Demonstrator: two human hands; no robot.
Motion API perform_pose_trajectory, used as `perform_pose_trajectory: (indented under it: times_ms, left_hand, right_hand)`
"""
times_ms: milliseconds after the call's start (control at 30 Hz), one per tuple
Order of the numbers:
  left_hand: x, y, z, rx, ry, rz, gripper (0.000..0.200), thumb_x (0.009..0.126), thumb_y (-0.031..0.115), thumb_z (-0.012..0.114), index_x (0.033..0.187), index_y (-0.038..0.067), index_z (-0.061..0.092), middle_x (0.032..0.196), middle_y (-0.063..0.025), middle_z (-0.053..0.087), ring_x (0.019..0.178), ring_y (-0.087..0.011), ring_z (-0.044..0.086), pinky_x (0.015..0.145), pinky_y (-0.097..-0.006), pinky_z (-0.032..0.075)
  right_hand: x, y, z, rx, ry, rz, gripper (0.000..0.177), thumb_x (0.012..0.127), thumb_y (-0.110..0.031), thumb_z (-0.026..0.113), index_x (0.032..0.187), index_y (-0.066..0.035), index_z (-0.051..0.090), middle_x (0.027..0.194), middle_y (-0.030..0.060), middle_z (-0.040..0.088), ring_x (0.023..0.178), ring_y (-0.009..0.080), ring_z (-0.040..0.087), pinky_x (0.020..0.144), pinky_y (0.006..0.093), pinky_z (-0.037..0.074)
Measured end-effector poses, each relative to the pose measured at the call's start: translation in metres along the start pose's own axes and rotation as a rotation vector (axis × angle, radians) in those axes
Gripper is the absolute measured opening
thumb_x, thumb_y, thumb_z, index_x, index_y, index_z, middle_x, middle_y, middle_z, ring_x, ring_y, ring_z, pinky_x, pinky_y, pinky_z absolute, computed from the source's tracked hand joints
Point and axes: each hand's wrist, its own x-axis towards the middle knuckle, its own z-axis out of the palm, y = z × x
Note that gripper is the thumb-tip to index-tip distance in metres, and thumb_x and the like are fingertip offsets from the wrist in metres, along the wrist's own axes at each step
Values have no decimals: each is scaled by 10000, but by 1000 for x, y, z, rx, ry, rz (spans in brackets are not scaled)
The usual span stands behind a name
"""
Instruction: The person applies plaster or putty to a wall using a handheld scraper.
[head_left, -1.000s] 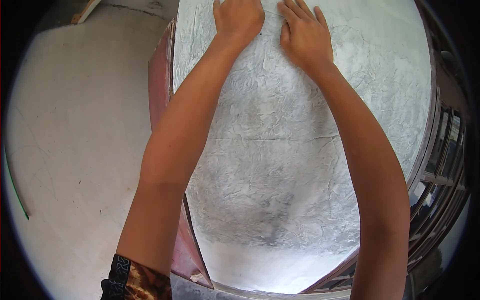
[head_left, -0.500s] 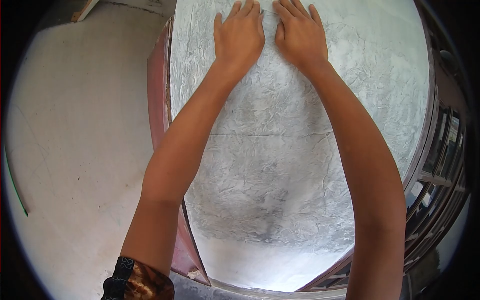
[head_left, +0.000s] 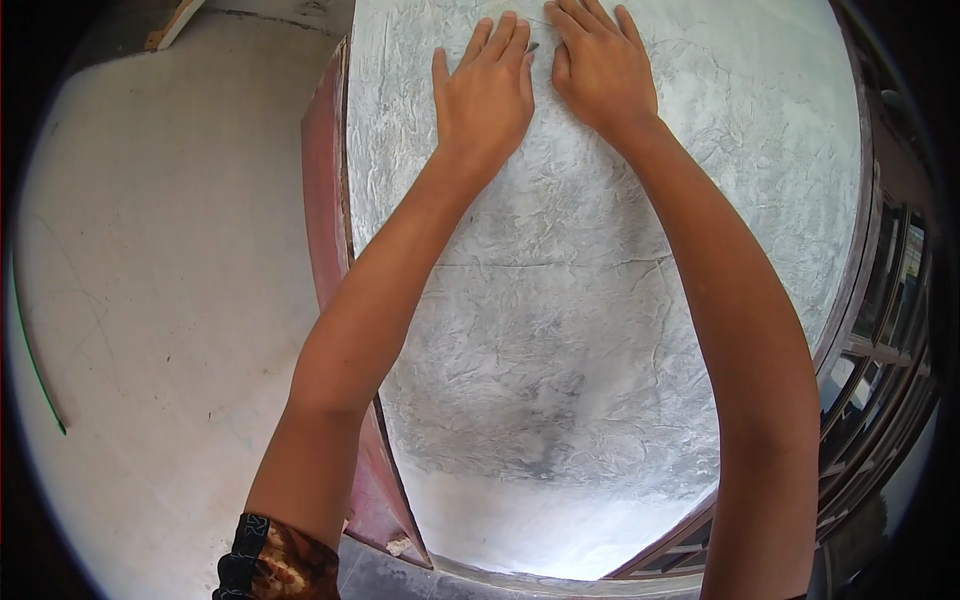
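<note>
Wrinkled sheet (head_left: 540, 350) beneath both hands (head_left: 485, 105) (head_left: 605, 75), palms down, fingers slightly spread.

Panel (head_left: 560, 330): centre of view. Board (head_left: 323, 180): along panel's left edge. Paned window (head_left: 895, 280): beyond panel's right edge. Narrow strip (head_left: 36, 360): far left. Wooden piece (head_left: 180, 24): upper left, apart from board.

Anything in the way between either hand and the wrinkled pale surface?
Nothing visible: the left hand and right hand appear laid on the wrinkled surface. A small dark spot shows between them; beneath the palms is hidden.
</note>
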Motion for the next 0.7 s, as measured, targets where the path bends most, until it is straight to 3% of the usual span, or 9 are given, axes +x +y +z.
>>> perform_pose_trajectory:
  times_ms: [33, 67, 133, 233, 333, 433, 467, 567, 700]
  left_hand:
    - [29, -6, -5, -32, -14, -15, 349, 1043, 201, 535, 1358, 104, 648, 1414, -79, 648, 1391, -275, 542, 1101, -680, 368]
    - [61, -18, -8, 95, -302, -152, 354, 1048, 211, 527, 1367, 111, 642, 1397, -73, 659, 1398, -262, 536, 1108, -671, 370]
    - [98, -27, -9, 74, -298, -145, 426, 1104, 242, 398, 1330, -18, 649, 1455, -177, 607, 1366, -360, 552, 1134, -570, 398]
    - [40, -15, -9, 53, -145, -32, 348, 1048, 208, 526, 1364, 125, 646, 1388, -77, 663, 1383, -269, 546, 1105, -660, 380]
    - [-13, 2, -28, 51, -108, 47, 368, 1047, 202, 523, 1373, 76, 636, 1470, -85, 609, 1398, -274, 535, 1111, -640, 386]
    - [52, -18, -18, 9, -287, -88, 391, 1051, 220, 532, 1410, 88, 615, 1526, -77, 564, 1420, -254, 521, 1123, -632, 379]
    - [71, -39, 11, 73, -42, 5, 414, 1100, 231, 409, 1324, -19, 652, 1433, -179, 624, 1342, -357, 572, 1100, -571, 426]
    - [71, -37, 15, 115, -45, 1, 399, 1095, 217, 423, 1317, -20, 655, 1415, -178, 637, 1328, -358, 583, 1088, -561, 441]
    - [-10, 4, -19, 64, -108, 21, 370, 1051, 225, 530, 1383, 100, 637, 1499, -90, 589, 1405, -277, 536, 1103, -660, 376]
  right_hand:
    - [-1, -2, -1, 4, 1, 4, 466, 934, -64, 522, 1385, 34, 589, 1530, 180, 529, 1466, 334, 431, 1252, 514, 268]
    - [-2, -1, -2, 9, -3, 7, 466, 933, -64, 521, 1382, 36, 591, 1531, 182, 528, 1466, 335, 431, 1252, 515, 270]
    - [3, 1, -2, 10, -3, -5, 466, 931, -63, 521, 1380, 39, 592, 1531, 185, 527, 1465, 335, 432, 1251, 515, 271]
    - [-1, 1, 1, 11, 14, -15, 462, 923, -52, 520, 1370, 41, 598, 1530, 187, 526, 1466, 335, 432, 1250, 516, 274]
    - [-3, 2, 4, 16, 43, -8, 460, 915, -40, 524, 1361, 41, 602, 1525, 188, 532, 1461, 336, 439, 1249, 517, 277]
    - [-2, 1, 5, -3, 39, -3, 455, 912, -33, 527, 1354, 43, 604, 1517, 190, 540, 1458, 338, 444, 1249, 519, 276]
    - [-3, 0, 5, -2, 32, -4, 454, 913, -34, 529, 1354, 42, 604, 1516, 190, 541, 1458, 340, 445, 1249, 519, 276]
    - [-2, 2, 3, 3, 32, -8, 453, 913, -35, 531, 1354, 42, 603, 1517, 188, 540, 1459, 341, 444, 1249, 516, 276]
    - [-1, 0, 3, 16, 34, -5, 458, 910, -30, 529, 1357, 40, 602, 1516, 189, 540, 1457, 344, 446, 1248, 517, 280]
